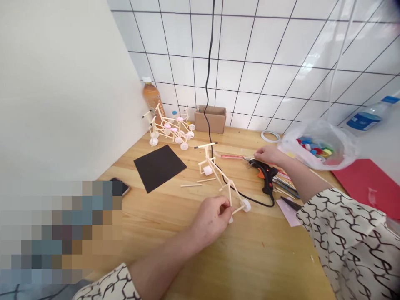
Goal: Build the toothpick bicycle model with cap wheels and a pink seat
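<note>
Stick-frame model (pixel 216 171): yours, mid-table, tilted, white cap wheels (pixel 246 205) at lower end, black cord just behind it.
Left hand (pixel 209 218): fingers (pixel 223 204) curled round model's lower end, next to wheel; closed, has hold of it.
Right hand (pixel 270 155): over hot glue gun (pixel 264 175), on or just above its top, fingers loosely bent. Can't tell if it's gripping; no firm hold visible.
Glue gun: on its side twd right of table, orange trigger, small red light on, black cord (pixel 208 71) running up tiled wall (pixel 250 54).
Nr right hand: pink-tipped stick (pixel 231 156), pile of sticks & tools (pixel 286 183), pink paper (pixel 289 213).
Table centre: loose sticks (pixel 190 185) btwn model & black square sheet (pixel 159 166).
Back-left corner of wooden table (pixel 265 258): two more stick models (pixel 170 128), orange-capped-tea-colour bottle (pixel 151 98), cardboard box (pixel 210 118) beside them.
Back-right corner: tape roll (pixel 270 136), plastic bag (pixel 318 143) of colored bottle caps (pixel 314 146).
Right edge: red card (pixel 365 183), water bottle (pixel 364 118) beyond.
Left edge: phone (pixel 118 186), partly blurred.
</note>
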The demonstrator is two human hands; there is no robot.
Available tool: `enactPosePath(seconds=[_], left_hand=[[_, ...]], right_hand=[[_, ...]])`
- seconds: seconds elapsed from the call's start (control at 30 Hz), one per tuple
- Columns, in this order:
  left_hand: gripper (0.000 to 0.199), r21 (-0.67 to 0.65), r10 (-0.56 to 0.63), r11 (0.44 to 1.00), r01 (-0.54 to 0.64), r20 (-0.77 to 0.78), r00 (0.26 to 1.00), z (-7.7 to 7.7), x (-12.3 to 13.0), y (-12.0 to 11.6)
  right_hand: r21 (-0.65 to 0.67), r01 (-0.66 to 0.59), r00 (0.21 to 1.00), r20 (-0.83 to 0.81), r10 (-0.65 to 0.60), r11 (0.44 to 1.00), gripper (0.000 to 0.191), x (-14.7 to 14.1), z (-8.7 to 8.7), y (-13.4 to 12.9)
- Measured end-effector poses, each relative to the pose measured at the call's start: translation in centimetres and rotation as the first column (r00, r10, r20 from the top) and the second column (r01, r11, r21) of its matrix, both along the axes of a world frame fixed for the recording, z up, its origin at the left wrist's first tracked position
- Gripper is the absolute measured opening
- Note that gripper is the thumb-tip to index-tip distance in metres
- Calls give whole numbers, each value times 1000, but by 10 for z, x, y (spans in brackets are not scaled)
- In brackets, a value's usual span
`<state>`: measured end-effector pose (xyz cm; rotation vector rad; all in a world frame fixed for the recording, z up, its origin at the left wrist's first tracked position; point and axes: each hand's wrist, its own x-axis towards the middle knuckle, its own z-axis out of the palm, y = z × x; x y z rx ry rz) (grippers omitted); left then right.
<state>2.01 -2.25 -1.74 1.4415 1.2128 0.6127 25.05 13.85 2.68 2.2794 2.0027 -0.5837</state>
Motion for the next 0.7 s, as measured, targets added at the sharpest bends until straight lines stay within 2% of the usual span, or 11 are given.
enactPosePath(seconds=[0.1, 0.2, 0.3, 0.4, 0.53, 0.7], left_hand=[[21, -7, -3, 1000, 3, 10, 1000, -2, 0, 0], [22, -8, -4, 1000, 4, 14, 1000, -3, 0, 1], [22, -10, -3, 1000, 3, 10, 1000, -2, 0, 1], [21, -11, -7, 1000, 7, 11, 1000, 1, 0, 1], [19, -3, -3, 1000, 3, -19, 1000, 3, 0, 1], [19, 19, -11, 1000, 11, -19, 1000, 3, 0, 1]], right_hand=[[-21, 10, 1000, -4, -10, 1000, 31, -2, -4, 5], [28, 61, 998, -18, -60, 998, 31, -3, -5, 8], [157, 150, 989, -29, -148, 976, 29, -1, -2, 8], [308, 236, 970, -26, -240, 922, 32, 9, 9, 2], [425, 278, 948, 25, -318, 861, 34, 38, 31, -22], [507, 196, 900, 246, -359, 839, 19, 101, 51, -71]])
